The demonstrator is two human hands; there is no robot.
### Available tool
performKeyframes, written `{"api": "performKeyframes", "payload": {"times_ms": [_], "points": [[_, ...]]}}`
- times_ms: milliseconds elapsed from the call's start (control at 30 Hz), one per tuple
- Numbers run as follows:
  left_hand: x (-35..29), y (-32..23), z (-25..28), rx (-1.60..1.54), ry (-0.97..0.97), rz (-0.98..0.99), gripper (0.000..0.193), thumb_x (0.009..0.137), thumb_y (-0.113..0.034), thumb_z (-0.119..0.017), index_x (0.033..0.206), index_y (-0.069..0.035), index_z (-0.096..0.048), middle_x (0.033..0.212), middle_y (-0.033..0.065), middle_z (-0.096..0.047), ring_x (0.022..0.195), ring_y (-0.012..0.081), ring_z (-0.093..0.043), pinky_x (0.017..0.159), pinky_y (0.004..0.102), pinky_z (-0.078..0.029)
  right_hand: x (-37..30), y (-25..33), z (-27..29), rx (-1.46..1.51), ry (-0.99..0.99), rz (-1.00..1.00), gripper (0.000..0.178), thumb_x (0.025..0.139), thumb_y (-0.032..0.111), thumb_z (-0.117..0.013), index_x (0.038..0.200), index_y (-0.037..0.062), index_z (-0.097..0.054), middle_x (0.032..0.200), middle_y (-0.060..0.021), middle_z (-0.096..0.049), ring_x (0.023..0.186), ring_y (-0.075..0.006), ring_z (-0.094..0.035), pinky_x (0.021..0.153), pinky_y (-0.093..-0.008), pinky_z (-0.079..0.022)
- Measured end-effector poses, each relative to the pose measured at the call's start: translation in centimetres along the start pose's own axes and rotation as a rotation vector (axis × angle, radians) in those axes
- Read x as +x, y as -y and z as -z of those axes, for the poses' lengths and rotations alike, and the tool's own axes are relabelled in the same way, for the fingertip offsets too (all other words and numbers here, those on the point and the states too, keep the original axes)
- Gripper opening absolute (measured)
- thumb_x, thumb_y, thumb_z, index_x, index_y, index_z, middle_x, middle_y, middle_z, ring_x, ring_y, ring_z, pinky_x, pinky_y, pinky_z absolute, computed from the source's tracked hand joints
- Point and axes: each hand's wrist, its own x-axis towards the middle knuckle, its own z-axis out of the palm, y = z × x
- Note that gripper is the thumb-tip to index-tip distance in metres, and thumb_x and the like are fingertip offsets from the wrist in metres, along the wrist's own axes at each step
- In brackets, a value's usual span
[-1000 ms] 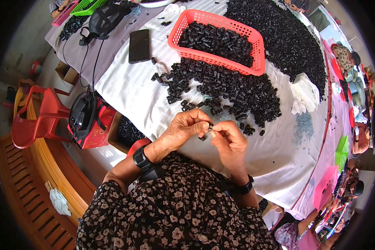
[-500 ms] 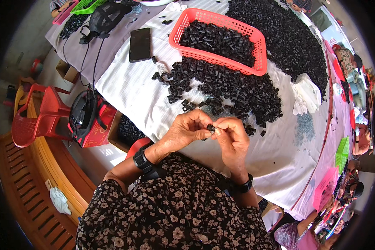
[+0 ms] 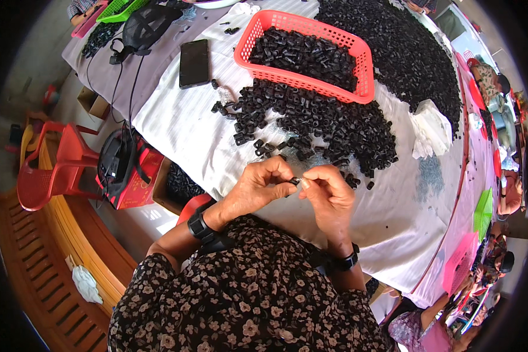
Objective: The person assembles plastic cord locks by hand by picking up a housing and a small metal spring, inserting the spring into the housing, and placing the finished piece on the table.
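Note:
My left hand (image 3: pixel 259 185) is closed in a pinch on a small black plastic part (image 3: pixel 294 181) near the front edge of the table. Facing it, my right hand (image 3: pixel 330 197) has its thumb and forefinger pressed together beside the part. A tiny pale, shiny piece seems to show at those fingertips, too small to make out. Just beyond both hands spreads a loose heap of similar black plastic parts (image 3: pixel 328 126), with small silvery pieces (image 3: pixel 317 157) scattered among them.
A red perforated basket (image 3: pixel 311 87) of black parts stands behind the heap. Farther right lies a larger black pile (image 3: pixel 413 58). A phone (image 3: pixel 194 63) rests at left, a white crumpled bag (image 3: pixel 432 129) and small grey pieces (image 3: pixel 430 179) at right. Other people sit along the far right.
My right hand has moved slightly right, away from the left fingertips, opening a small gap. My left hand keeps its pinch on the black plastic part.

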Motion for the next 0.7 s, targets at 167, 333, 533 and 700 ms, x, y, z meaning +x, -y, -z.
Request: {"api": "performKeyframes", "payload": {"times_ms": [167,333,533,700], "points": [[-0.1,-0.8,-0.4,-0.045,-0.013,0.02,0.01,0.084,-0.002,-0.064,0.092,0.0,-0.059,0.084,0.0004,-0.059,0.079,0.0061,-0.055,0.07,0.0215,-0.047,-0.1,-0.3,0.3,-0.165,0.007,0.035,0.015,0.081,-0.008,-0.06,0.092,0.0016,-0.06,0.086,-0.0036,-0.056,0.072,-0.0076,-0.055,0.062,-0.0221,-0.048],[-0.4,-0.7,-0.3,-0.073,-0.03,0.03,0.007,0.084,-0.003,-0.065,0.089,-0.001,-0.06,0.081,-0.0015,-0.058,0.075,0.0041,-0.052,0.067,0.0208,-0.045,-0.1,1.5,-0.4,-0.437,0.027,0.151,0.015,0.078,-0.008,-0.06,0.09,0.0024,-0.06,0.08,-0.0057,-0.058,0.069,-0.0114,-0.057,0.059,-0.0241,-0.047],[-0.6,-0.9,-0.4,-0.006,-0.035,0.049,0.006,0.084,-0.003,-0.065,0.089,-0.002,-0.061,0.08,-0.0025,-0.058,0.076,0.0042,-0.052,0.068,0.0208,-0.044,-0.5,1.4,0.3,-0.496,0.091,0.097,0.012,0.079,-0.005,-0.059,0.089,0.0014,-0.059,0.082,-0.0068,-0.059,0.068,-0.0127,-0.058,0.059,-0.0254,-0.047],[-0.8,-1.4,-0.2,0.194,0.106,0.003,0.006,0.084,-0.003,-0.065,0.09,-0.003,-0.062,0.083,-0.001,-0.06,0.078,0.0053,-0.053,0.07,0.0226,-0.044,-0.6,0.9,1.5,-0.169,0.168,-0.283,0.005,0.082,0.001,-0.062,0.083,0.0018,-0.057,0.073,0.0021,-0.054,0.065,-0.0026,-0.049,0.056,-0.0201,-0.041]]}}
